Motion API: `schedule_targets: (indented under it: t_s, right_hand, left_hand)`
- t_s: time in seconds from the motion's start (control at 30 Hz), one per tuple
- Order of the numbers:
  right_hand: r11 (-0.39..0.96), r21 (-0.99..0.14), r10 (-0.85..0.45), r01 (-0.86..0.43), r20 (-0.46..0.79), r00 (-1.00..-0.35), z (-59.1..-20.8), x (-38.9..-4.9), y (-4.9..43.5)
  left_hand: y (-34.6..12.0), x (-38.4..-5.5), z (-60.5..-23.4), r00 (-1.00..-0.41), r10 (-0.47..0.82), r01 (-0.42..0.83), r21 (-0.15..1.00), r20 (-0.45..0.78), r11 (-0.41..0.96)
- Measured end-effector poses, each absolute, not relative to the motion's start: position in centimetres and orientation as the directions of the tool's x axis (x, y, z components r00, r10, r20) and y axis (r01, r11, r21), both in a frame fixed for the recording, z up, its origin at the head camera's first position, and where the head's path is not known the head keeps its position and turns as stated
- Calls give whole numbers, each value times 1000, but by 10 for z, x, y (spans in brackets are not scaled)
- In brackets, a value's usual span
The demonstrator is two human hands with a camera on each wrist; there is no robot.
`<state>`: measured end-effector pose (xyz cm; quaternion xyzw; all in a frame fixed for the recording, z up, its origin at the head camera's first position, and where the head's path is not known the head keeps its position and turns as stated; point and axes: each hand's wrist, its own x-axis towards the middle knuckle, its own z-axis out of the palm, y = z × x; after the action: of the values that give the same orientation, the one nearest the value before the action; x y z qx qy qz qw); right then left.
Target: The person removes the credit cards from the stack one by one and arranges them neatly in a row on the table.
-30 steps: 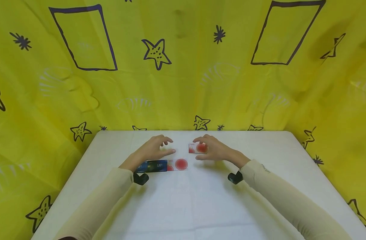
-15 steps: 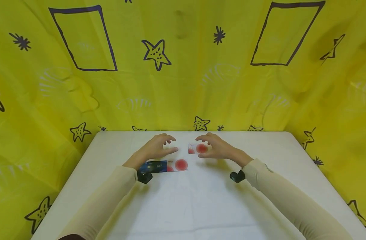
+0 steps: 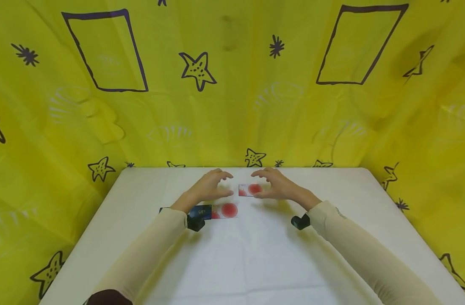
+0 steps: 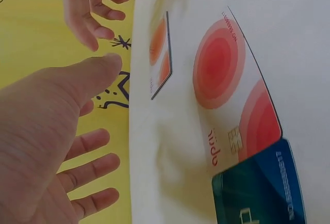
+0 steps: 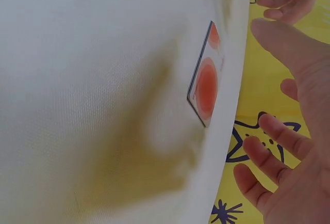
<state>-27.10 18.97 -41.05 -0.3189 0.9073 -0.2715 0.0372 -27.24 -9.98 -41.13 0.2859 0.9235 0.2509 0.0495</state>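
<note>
My left hand (image 3: 211, 187) hovers over the far part of the table, fingers apart and bent, holding nothing. Facing it is my right hand (image 3: 279, 187), also raised with thumb and fingers spread around air. Between and below them lies a white bank card with red circles (image 3: 248, 189), its right end overlapped by the right thumb in the head view. Nearer the front, a second white bank card with red circles (image 4: 219, 64) lies in a row against a dark blue VIP card (image 4: 260, 188). The left wrist hides the row's left part in the head view.
A white cloth covers the table (image 3: 247, 254). Behind it and at both sides hangs a yellow curtain (image 3: 232, 114) with drawn stars. Each wrist wears a small black camera, one (image 3: 196, 223) on the left and one (image 3: 300, 221) on the right.
The left hand has moved right, closer to the right hand, its wrist now covering more of the blue cards. My right hand has shifted slightly right. The cards lie as before.
</note>
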Motion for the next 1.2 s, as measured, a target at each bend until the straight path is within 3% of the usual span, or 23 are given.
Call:
schedule_targets:
  t_s: [0.73, 1.2]
  right_hand:
    - [706, -555, -519, -440, 17, -855, -434, -287, 199]
    - [766, -524, -474, -373, -68, -878, -442, -289, 202]
  left_hand:
    - [-61, -289, -433, -869, 488, 379, 520, -85, 765]
    - [-62, -292, -440, -859, 504, 399, 503, -86, 766]
